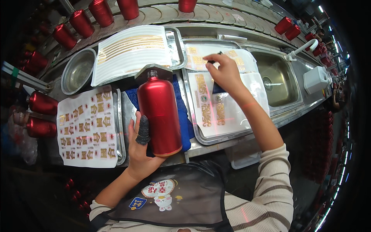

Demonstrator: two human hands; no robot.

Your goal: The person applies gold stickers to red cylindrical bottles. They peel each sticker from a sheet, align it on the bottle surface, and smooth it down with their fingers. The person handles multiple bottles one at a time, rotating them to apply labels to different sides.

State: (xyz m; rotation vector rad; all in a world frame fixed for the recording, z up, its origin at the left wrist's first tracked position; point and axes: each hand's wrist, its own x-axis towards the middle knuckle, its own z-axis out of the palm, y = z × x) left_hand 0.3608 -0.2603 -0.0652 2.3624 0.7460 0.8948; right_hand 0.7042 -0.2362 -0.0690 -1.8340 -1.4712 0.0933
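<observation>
A glossy red bottle with a bare threaded neck lies tilted over blue cloth, its neck end at a bent metal rest. My left hand grips the bottle at its lower left side; a black finger cover shows on one finger. Over sheets of gold decals, my right hand is closed in a pinch, with black covers at the fingertips. Whatever sits in that pinch is too small to make out. Below it lies a white decal sheet with gold vertical characters, and beyond is another gold decal sheet.
On the left are a white sheet of gold-and-red decals and a metal bowl. A sheet of gold strips lies on a tray at the back. To the right come a sink, a faucet and a white jug. Red bottles stand along the conveyor.
</observation>
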